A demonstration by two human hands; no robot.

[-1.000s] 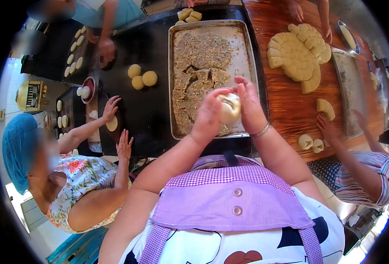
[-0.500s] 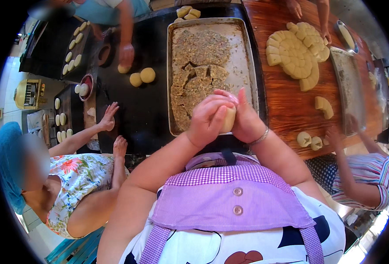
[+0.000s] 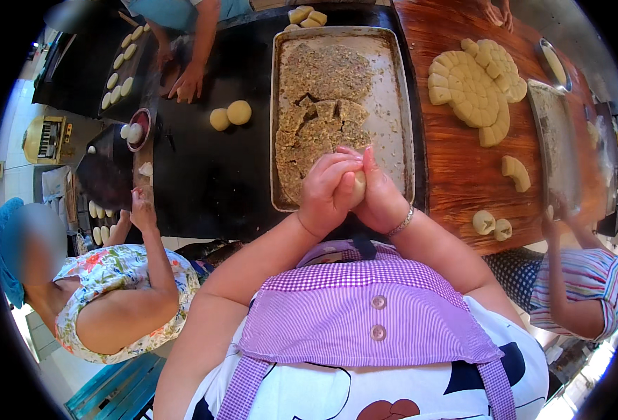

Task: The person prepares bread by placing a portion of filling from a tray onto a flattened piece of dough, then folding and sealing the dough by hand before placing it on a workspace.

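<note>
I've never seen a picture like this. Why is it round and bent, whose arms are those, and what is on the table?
A wide-angle camera on a person's head looks down, so edges curve. The arms from below are the wearer's own. The left hand and right hand are cupped together around a pale dough piece. Under them sits a metal tray of crumbly filling. Two dough balls lie on the dark table; a cut dough sheet lies on the wooden board. Other people work alongside.

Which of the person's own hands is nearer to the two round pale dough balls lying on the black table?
Left. The left hand is nearer the two round pale dough balls; the right hand sits beyond it, farther right.
</note>
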